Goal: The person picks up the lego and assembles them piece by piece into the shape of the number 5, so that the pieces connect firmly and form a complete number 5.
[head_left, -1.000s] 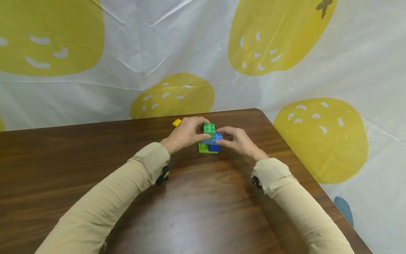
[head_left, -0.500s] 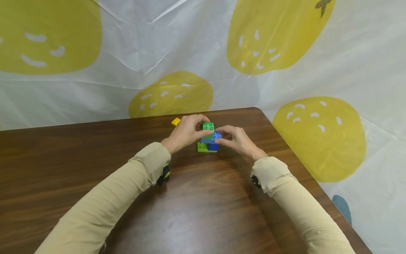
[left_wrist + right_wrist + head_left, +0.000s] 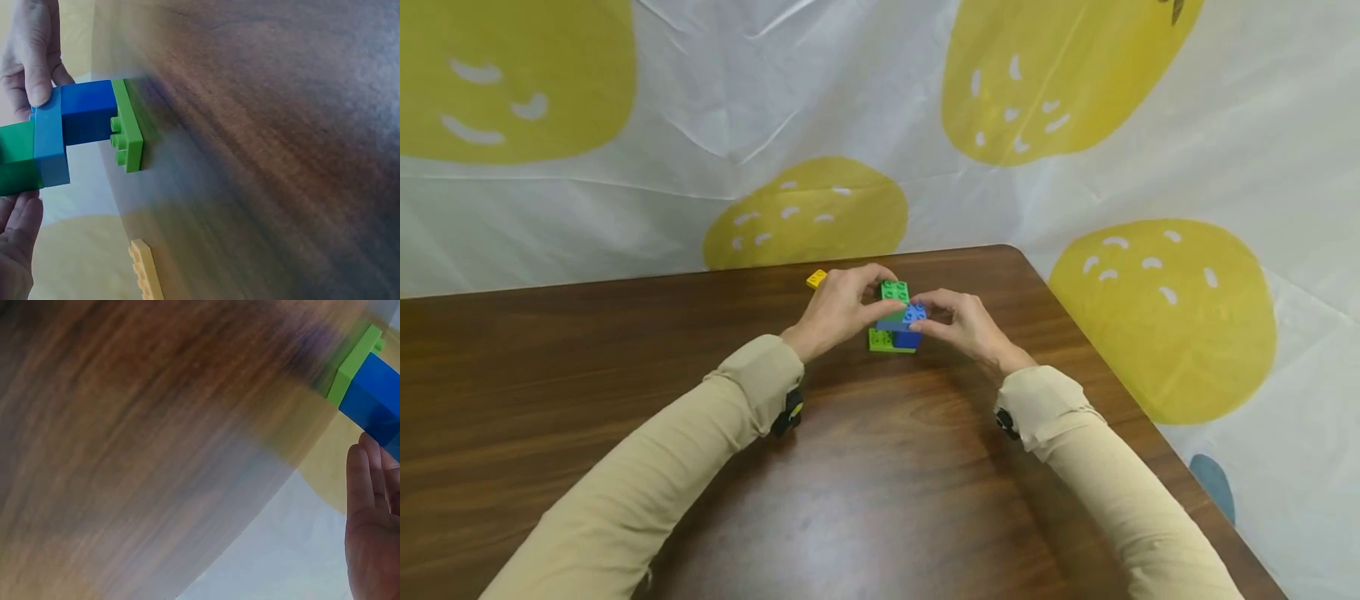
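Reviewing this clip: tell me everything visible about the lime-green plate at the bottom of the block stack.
The lime-green plate is a thin, flat, glossy piece that looks like moulded plastic, with round studs on top. It appears to lie flat on the brown wooden-looking table, studs up. A dark blue block sits on its right part as the head view shows it, leaving several studs bare on the left. Neither the left hand nor the right hand visibly touches it.
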